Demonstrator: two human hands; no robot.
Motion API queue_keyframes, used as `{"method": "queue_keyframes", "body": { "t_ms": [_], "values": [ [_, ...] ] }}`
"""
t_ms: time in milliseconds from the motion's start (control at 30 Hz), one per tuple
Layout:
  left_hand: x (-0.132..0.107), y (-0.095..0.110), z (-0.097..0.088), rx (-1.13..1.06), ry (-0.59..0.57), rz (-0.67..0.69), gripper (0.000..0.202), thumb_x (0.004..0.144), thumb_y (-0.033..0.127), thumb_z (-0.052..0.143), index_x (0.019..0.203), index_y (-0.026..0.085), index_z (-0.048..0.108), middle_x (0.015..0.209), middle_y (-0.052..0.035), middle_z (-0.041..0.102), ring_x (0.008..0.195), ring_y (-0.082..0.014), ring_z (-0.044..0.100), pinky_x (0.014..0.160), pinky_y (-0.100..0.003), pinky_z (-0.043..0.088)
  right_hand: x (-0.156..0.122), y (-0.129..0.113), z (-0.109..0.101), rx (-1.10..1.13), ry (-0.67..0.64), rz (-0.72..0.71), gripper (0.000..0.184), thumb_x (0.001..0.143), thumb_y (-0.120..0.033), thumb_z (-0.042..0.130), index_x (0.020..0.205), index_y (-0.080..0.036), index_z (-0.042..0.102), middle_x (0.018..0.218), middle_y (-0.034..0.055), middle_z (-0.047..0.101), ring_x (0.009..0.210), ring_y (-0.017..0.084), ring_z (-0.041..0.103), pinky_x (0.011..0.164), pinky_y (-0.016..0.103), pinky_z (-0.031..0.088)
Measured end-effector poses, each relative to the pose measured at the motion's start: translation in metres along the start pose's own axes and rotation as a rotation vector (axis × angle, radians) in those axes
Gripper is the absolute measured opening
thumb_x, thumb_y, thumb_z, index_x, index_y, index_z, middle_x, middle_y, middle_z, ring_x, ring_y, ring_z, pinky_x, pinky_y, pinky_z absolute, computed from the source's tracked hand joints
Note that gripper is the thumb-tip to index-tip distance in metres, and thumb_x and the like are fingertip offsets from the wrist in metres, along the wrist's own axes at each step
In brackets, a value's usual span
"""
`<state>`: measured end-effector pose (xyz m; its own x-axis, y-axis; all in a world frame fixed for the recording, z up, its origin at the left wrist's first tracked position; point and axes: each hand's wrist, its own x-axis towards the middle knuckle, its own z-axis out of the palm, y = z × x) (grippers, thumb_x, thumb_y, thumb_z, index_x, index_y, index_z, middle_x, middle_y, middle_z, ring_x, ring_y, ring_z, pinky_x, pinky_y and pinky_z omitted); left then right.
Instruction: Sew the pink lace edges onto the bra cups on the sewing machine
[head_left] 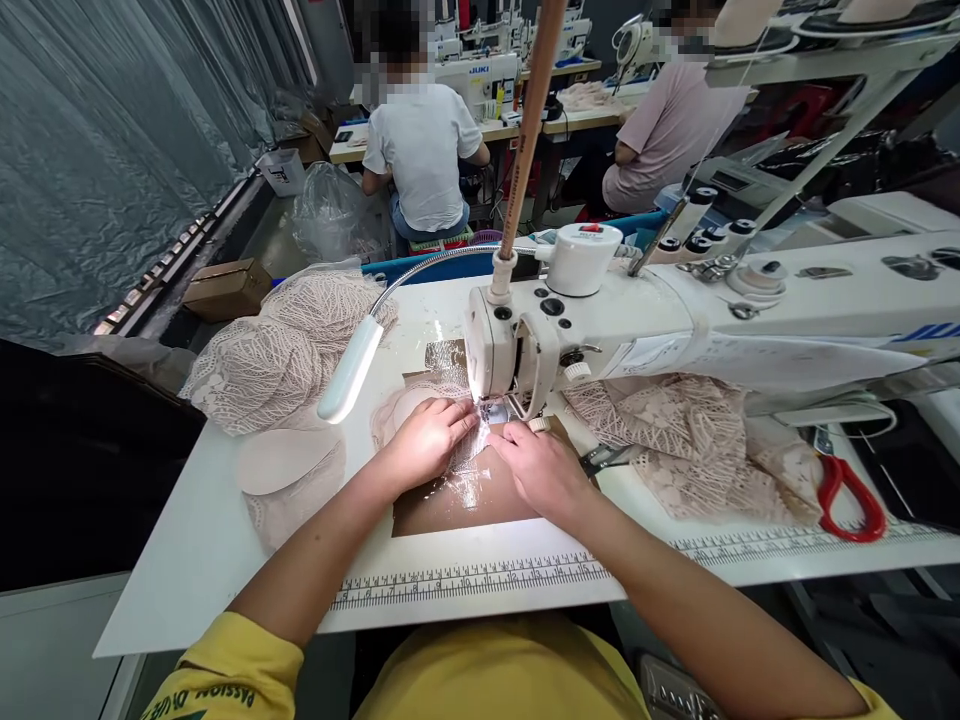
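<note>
At far left, the person's yellow sleeve bears dark print reading "PASSION", the letters after it broken by folds. Beyond it on the white table sits a lace pile, with a smooth pale piece in front. The white lamp leans over on a bendy neck.

The left hand lies palm down, fingers bent and close together, fingertips pressing the lace piece; I can't tell whether it pinches any cloth. The piece lies just under the needle end of the sewing machine, over a brown sheet. A printed scale with small numerals runs along the near edge.

Behind, a background machine reads "JUKI" in blue. Lettering on the brown pole is too small to read.

The right hand is half curled, thumb reaching in near the needle; its grip I can't tell. Just beside it is a dark metal tool, then a lace heap and a red handle. Blue letters at the machine's right end are cut off.
</note>
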<state>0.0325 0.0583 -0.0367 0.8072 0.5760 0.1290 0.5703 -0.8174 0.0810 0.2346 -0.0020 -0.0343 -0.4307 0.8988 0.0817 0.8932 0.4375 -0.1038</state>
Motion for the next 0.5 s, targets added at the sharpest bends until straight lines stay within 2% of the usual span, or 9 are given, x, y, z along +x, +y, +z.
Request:
{"method": "queue_keyframes", "body": {
  "t_ms": [167, 300, 500],
  "values": [
    [-0.007, 0.012, 0.002, -0.059, 0.016, 0.036, 0.034, 0.093, 0.016, 0.042, 0.122, 0.014, 0.059, 0.128, -0.0108, 0.058, 0.103, -0.0230, 0.053, 0.090, -0.038, 0.045, -0.001, 0.011, 0.005, 0.082, 0.052, -0.020, 0.040, 0.083, -0.004, 0.042, 0.112, -0.019, 0.065, 0.091, 0.0058, 0.062, 0.075, 0.017, 0.051, 0.064, 0.029, 0.033],
    [-0.009, 0.013, 0.005, -0.066, 0.018, 0.030, 0.035, 0.093, 0.016, 0.043, 0.126, 0.015, 0.056, 0.132, -0.0101, 0.056, 0.109, -0.0242, 0.051, 0.093, -0.039, 0.044, -0.002, 0.017, 0.007, 0.105, 0.103, 0.006, 0.042, 0.083, -0.005, 0.042, 0.114, -0.020, 0.064, 0.093, 0.0051, 0.065, 0.076, 0.018, 0.051, 0.068, 0.029, 0.034],
    [-0.008, 0.014, 0.005, -0.054, 0.009, 0.044, 0.037, 0.093, 0.014, 0.042, 0.128, 0.016, 0.054, 0.136, -0.0112, 0.053, 0.113, -0.0250, 0.050, 0.092, -0.042, 0.044, -0.001, 0.015, 0.002, 0.127, 0.053, -0.107, 0.038, 0.082, -0.004, 0.046, 0.111, -0.019, 0.065, 0.092, 0.0040, 0.062, 0.072, 0.015, 0.048, 0.061, 0.028, 0.032]
  ]
}}
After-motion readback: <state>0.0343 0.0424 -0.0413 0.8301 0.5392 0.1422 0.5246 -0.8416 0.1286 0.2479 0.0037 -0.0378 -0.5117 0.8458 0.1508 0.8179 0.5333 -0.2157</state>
